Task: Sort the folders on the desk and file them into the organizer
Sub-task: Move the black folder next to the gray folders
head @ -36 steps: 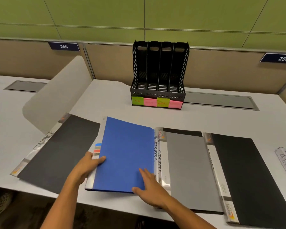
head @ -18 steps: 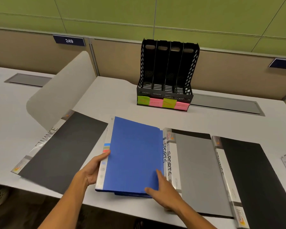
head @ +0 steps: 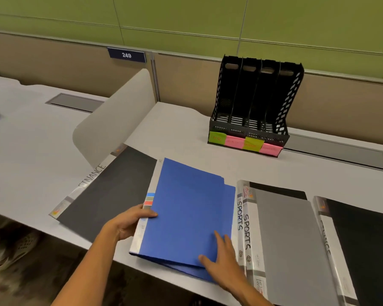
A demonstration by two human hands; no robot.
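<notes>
Blue folder taken up from the bench for filing.
The bench (head: 175,129) carries a row of folders before the black organizer (head: 252,107); the blue folder (head: 186,213) lies between the FINANCE folder (head: 106,191) and the SPORTS folder (head: 285,235). The left hand (head: 128,221) grips its spine; the right hand (head: 221,259) presses flat, fingers extended. Best practice: square the loose covers together before lifting.

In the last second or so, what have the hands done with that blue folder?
The left hand went from resting on the blue folder to gripping its spine edge and lifting that side. The right hand slid toward the near right corner, fingers flat. The other folders and the organizer lie as before.
</notes>
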